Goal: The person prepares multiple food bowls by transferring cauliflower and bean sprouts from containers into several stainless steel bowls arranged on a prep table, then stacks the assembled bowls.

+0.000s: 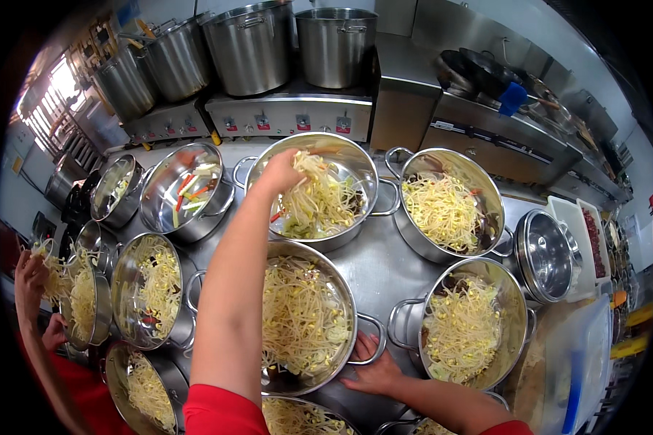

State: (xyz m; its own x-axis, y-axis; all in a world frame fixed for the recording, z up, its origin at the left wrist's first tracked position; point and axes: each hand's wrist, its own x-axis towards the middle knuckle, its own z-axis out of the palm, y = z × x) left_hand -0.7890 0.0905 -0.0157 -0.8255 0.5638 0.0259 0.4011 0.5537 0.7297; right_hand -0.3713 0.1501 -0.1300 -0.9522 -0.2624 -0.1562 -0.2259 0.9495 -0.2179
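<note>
My left hand [283, 172] reaches into a steel pot [370, 163] at the back middle. Its fingers close around a bunch of bean sprouts [315, 192], which hangs down onto the sprouts and pale green vegetable pieces in that pot. My left forearm covers part of a nearer pot [345, 283], which holds more sprouts. By that nearer pot's right handle [374, 341], my right hand [376, 370] lies with fingers spread on the steel counter [381, 268]. The handle passes across some of those fingers, so I cannot tell whether they touch it.
To the right stand two pots of sprouts [442, 210] [475, 326], stacked steel bowls [548, 254] and white trays [569, 217]. At left, another person's hand [30, 279] holds sprouts over a pot [101, 308]. A back-left pot [189, 185] contains vegetable strips. Tall stockpots [250, 54] line the stove.
</note>
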